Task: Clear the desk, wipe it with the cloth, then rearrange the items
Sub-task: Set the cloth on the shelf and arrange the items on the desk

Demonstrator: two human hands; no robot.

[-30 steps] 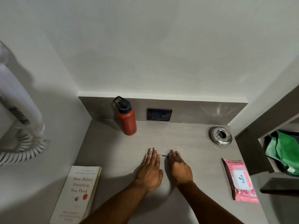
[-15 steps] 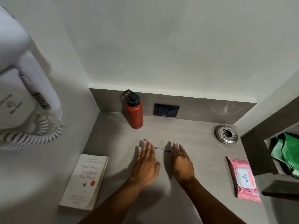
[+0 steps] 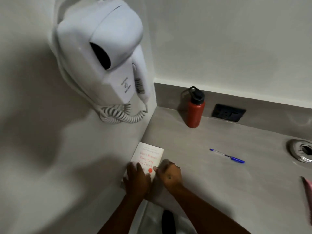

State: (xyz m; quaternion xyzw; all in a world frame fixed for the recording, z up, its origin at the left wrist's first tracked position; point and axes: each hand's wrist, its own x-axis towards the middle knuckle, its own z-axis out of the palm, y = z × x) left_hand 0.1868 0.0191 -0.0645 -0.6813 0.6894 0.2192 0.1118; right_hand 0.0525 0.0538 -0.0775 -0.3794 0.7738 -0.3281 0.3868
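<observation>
Low in the middle of the head view, both hands meet at a white book (image 3: 148, 157) lying on the grey surface (image 3: 219, 191), tight against the left wall. The left hand (image 3: 137, 179) lies flat on the cover's lower part, fingers fairly straight and spread, pressing rather than clasping. The right hand (image 3: 169, 173) sits at the book's right edge with fingers curled; motion blur hides whether its grip has already closed on that edge or only touches it, so I cannot tell.

The step looks like lifting the book as part of clearing the surface. To do it well, the right fingertips should get under the free right edge while the left hand steadies the cover, then tip the book up away from the wall, since that side leaves no room for fingers.

Elsewhere, a blue pen (image 3: 227, 156) lies loose right of centre, well apart from the hands. A red bottle (image 3: 195, 109) with a black cap stands upright toward the upper centre, beside a dark wall socket (image 3: 228, 112). A metal ring fitting (image 3: 302, 152) is set at the right edge, and a pink packet (image 3: 308, 195) barely shows lower right. A wall-hung white hair dryer (image 3: 104, 53) with its coiled cord fills the upper left, above the book; a high lift could meet the cord. No cloth is in view
</observation>
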